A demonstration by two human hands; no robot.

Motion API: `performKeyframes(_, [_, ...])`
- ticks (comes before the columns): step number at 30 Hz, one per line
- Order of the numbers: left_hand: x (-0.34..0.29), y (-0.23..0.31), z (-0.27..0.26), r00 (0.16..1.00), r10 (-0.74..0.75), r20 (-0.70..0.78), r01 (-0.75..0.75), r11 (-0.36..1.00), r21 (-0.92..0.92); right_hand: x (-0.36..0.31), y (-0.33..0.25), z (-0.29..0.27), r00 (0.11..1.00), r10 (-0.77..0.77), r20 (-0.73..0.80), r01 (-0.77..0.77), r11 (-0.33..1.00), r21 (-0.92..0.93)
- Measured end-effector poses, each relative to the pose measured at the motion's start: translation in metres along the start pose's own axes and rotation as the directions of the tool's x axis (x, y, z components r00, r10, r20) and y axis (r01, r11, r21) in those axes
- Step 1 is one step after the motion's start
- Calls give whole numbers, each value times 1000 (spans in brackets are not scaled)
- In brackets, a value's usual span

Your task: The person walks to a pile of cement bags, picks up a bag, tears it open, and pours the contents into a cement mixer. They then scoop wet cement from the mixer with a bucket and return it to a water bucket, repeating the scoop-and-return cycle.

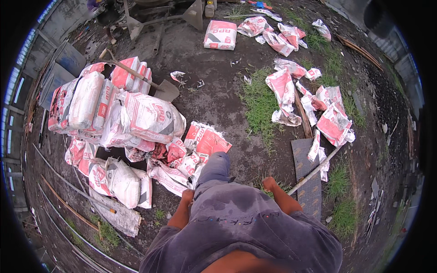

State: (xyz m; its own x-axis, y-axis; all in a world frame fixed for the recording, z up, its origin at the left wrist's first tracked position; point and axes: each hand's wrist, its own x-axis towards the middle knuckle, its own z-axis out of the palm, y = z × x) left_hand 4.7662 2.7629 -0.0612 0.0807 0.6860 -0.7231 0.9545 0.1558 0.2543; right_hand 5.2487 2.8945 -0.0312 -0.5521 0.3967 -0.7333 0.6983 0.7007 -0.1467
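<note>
Left hand [187, 195]: near torn bags [169, 178]; cannot tell its fingers.
Right hand [269, 184]: at the side; fingers also unclear.
Sacks [154, 116]: piled ahead-left.
Footing: best kept off those loose torn bags.

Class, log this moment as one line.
left hand: near crumpled red-and-white paper sacks | right hand: near long pale pole | wooden-handled metal shovel: beside filled red-and-white sacks

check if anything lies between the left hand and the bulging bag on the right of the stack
Yes: crumpled red-and-white bags lie between the left hand and the bulging bag, heaped beside the stack. They look lower than that bag, so reaching over them seems possible.
</note>
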Motion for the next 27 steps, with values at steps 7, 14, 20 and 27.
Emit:
performKeyframes(7, [131, 35, -315, 946, -311, -90, 50, 414, -909, 1, 79, -98, 775, 632, -6, -260, 327, 909])
performKeyframes(14, [270, 90, -511, 917, -284, -282, -178, 342, -923, 112, 164, -213, 666, 745, -27, -103, 128, 986])
performKeyframes(20, [320, 105, -537, 921, -362, -144, -14, 340, -940, 220, 330, -286, 920, 302, -249, -126, 830, 543])
performKeyframes(27, [301, 103, -511, 797, -512, 321, 351, -41, -935, 284, 481, -415, 721, 640, -266, 44, 341, 939])
